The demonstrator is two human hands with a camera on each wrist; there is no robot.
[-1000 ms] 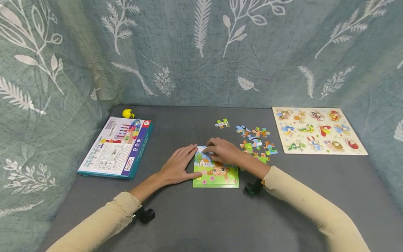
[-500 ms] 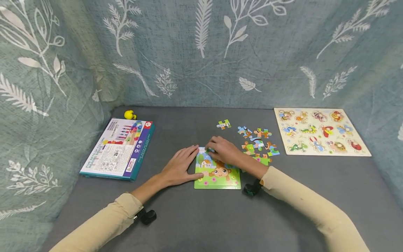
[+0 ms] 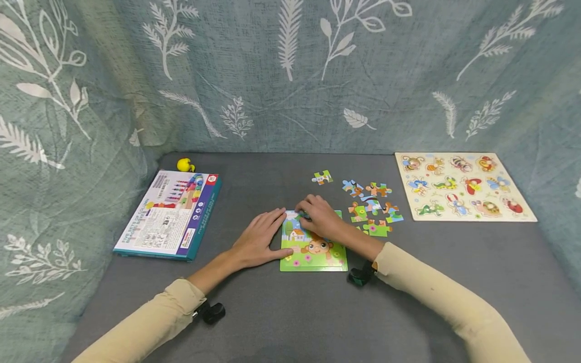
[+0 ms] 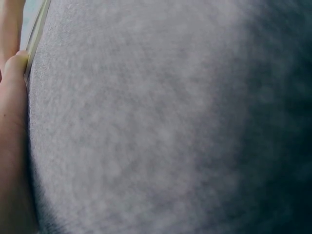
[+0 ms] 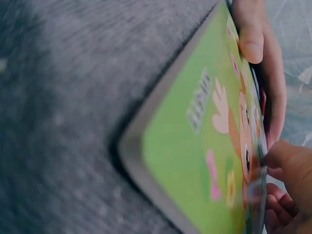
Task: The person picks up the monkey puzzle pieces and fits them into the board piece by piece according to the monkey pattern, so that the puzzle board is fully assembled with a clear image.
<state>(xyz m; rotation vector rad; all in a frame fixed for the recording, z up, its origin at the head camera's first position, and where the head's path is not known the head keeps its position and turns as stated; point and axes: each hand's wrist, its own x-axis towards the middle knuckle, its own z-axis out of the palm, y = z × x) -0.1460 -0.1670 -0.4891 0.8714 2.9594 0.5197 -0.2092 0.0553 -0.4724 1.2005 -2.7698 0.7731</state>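
A square jigsaw board (image 3: 336,259) with a monkey and a house printed on it lies on the grey table. My left hand (image 3: 258,239) rests along its left edge, fingers straight, with the thumb on the picture. Over the board's upper part, my right hand (image 3: 321,217) bends its fingers down and pinches a small puzzle piece (image 3: 301,216), mostly hidden by the fingers. In the right wrist view, the right thumb (image 5: 287,158) is low at the board's far side, and the left thumb (image 5: 252,46) lies on the board. The left wrist view mostly holds blurred tabletop.
Several loose puzzle pieces (image 3: 372,204) lie right of the board, and one single piece (image 3: 322,177) lies behind it. A wooden insect puzzle (image 3: 465,189) is at the back right. On the left are a bead box (image 3: 165,214) and a yellow toy (image 3: 185,165).
My right hand has shifted slightly and turned a little over the top of the board. My left hand stays on the board's left edge.
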